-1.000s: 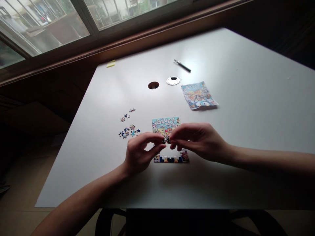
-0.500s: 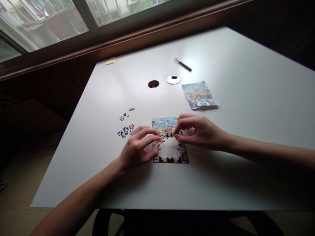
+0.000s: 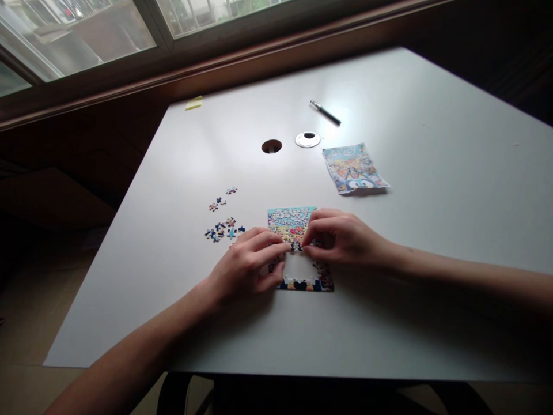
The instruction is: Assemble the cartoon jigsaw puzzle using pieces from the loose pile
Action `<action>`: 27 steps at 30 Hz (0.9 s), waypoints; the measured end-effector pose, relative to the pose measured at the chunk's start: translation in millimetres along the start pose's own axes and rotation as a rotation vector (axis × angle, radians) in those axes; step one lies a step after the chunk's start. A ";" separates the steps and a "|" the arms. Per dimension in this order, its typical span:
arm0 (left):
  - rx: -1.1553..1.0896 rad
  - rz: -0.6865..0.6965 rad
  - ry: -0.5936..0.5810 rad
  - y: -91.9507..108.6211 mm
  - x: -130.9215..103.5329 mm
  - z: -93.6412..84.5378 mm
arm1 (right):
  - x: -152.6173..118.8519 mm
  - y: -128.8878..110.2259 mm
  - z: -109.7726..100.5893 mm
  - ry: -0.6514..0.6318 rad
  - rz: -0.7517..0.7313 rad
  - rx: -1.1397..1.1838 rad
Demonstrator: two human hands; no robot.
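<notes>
A partly filled jigsaw puzzle (image 3: 296,217) lies on the white table, its blue top edge away from me and a bare gap in its lower middle. My left hand (image 3: 254,259) rests over its left side, fingers apart, fingertips touching the pieces just above the gap. From the right, my right hand (image 3: 341,236) has thumb and forefinger pinched at the gap's upper edge, on what looks like a puzzle piece, mostly hidden by the fingers. Loose puzzle pieces (image 3: 218,231) lie in a small pile beyond my left hand, with a few more (image 3: 231,190) behind them.
A crumpled picture sheet (image 3: 356,168) lies behind my right hand. Farther back are a black pen (image 3: 325,112), a round metal cover (image 3: 307,139) and a round hole (image 3: 272,146) in the table (image 3: 432,202). Yellow tape (image 3: 194,103) marks the far left corner.
My left fingers have moved right and forward onto the puzzle pieces. My right hand has come slightly down and closer to the gap's upper edge. The view has shifted a little.
</notes>
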State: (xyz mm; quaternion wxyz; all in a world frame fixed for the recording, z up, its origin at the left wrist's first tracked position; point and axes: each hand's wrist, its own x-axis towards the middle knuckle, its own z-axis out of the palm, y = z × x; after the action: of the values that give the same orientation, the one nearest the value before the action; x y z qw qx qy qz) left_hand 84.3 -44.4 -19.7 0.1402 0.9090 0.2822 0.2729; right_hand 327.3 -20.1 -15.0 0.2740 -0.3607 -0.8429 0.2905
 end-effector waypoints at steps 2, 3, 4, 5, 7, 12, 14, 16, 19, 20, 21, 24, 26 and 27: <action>0.015 0.004 -0.015 -0.2 -0.2 0.1 | -0.2 0.5 0.1 -0.001 0.002 -0.006; 0.022 0.006 -0.021 -0.3 -0.2 0.1 | -0.4 0.9 0.2 -0.001 0.003 -0.008; 0.026 0.007 -0.025 -0.5 -0.2 0.2 | -0.4 1.2 0.5 -0.001 0.004 -0.011; 0.029 0.006 -0.030 -0.5 -0.2 0.3 | -0.4 1.6 0.8 -0.001 0.006 -0.014; 0.031 0.002 -0.037 -0.5 0.0 0.5 | -0.3 2.2 1.5 -0.002 0.005 -0.018; 0.051 0.002 -0.055 0.9 0.8 -0.2 | -0.7 2.7 1.6 0.003 -0.027 -0.011; 0.070 0.007 -0.062 2.2 1.3 -0.6 | -1.5 2.7 0.3 0.009 -0.029 -0.004; 0.089 0.014 -0.065 3.6 1.7 -0.8 | -2.4 3.1 -1.2 0.008 -0.052 -0.005; 0.121 0.005 -0.075 5.3 1.8 -0.8 | -3.4 4.5 -2.7 0.005 -0.176 -0.099; 0.130 -0.001 -0.082 5.6 1.7 -0.8 | -3.6 5.1 -3.0 0.002 -0.219 -0.160; 0.137 -0.006 -0.088 5.8 1.6 -0.7 | -3.8 5.5 -3.1 -0.003 -0.252 -0.223; 0.140 -0.006 -0.099 5.9 1.1 -0.5 | -4.5 6.2 -3.2 -0.050 -0.283 -0.356; 0.136 -0.007 -0.098 6.1 0.8 0.0 | -5.0 6.2 -2.6 -0.088 -0.281 -0.391; 0.138 -0.009 -0.100 6.3 0.6 0.4 | -5.1 6.2 -2.1 -0.099 -0.278 -0.402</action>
State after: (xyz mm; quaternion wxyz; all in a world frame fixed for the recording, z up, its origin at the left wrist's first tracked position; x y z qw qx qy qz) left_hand 87.6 -49.1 -17.1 0.0926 0.9276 0.2973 0.2066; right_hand 334.5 -19.9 -19.2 0.1923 -0.2736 -0.9377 0.0938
